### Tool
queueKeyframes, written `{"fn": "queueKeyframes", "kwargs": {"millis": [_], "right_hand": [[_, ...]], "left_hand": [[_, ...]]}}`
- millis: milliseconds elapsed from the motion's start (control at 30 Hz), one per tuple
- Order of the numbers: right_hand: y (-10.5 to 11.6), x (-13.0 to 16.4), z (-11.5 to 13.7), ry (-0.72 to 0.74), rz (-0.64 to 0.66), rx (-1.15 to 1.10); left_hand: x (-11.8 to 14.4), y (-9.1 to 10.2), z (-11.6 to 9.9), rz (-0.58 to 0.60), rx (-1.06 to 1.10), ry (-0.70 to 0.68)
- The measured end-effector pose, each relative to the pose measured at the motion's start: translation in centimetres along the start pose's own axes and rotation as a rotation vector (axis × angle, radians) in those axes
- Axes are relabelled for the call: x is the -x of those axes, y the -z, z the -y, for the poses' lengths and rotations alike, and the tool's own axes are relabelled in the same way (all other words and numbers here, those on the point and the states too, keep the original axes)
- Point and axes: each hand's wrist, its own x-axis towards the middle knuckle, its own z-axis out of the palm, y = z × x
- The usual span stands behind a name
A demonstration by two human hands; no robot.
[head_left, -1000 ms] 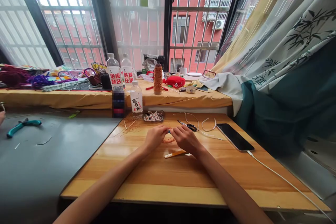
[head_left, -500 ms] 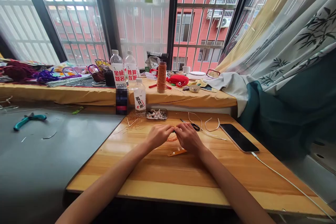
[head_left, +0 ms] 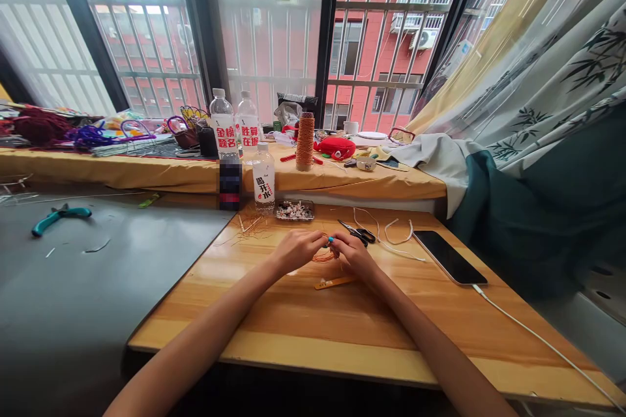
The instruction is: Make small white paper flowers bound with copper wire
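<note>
Near the middle of the frame, the left hand (head_left: 296, 249) and the right hand (head_left: 355, 253) meet fingertip to fingertip over a wooden table (head_left: 342, 332), both pinched together on a small blue bead (head_left: 331, 239) held between them. A loose coil of thin orange cord (head_left: 323, 256) lies on the wood just under the fingers and seems to run up into the pinch, though the strand is too fine to be sure. Just below the right hand lies a slim orange-and-white tool (head_left: 334, 283), flat on the table. Just above and right of the hands rest small black scissors (head_left: 360, 232), and beyond them, toward the right, curl white cords (head_left: 396, 241) beside a dark phone (head_left: 448, 257) whose white cable (head_left: 538, 339) trails toward the lower right corner. Above the hands, a shallow tray of beads (head_left: 294, 210) sits next to a water bottle (head_left: 263, 179). On the yellow-draped ledge behind stands a tall spool of orange thread (head_left: 305, 141). At the left of the frame, teal-handled pliers (head_left: 61, 217) lie on a grey surface (head_left: 98, 287).
</note>
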Motion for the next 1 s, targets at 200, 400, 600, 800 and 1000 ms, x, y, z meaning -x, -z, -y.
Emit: {"fn": "queueKeyframes", "kwargs": {"millis": [200, 400, 600, 800, 1000], "right_hand": [[0.0, -0.2, 0.2, -0.287, 0.079, -0.544], [1.0, -0.1, 0.3, -0.474, 0.205, -0.758], [2.0, 0.1, -0.2, -0.394, 0.306, -0.799], [1.4, 0.1, 0.4, -0.250, 0.212, -0.646], [0.1, -0.3, -0.1, -0.113, -0.003, -0.382]], "left_hand": [[0.1, -0.4, -0.2, -0.006, 0.100, 0.096], [-0.2, -0.6, -0.7, -0.038, 0.393, 0.228], [-1.0, -0.8, -0.9, -0.062, 0.878, 0.407], [-1.4, -0.4, -0.8, -0.072, 1.214, 0.687], [-1.6, -0.8, -1.1, -0.190, 1.357, 0.873]]}}
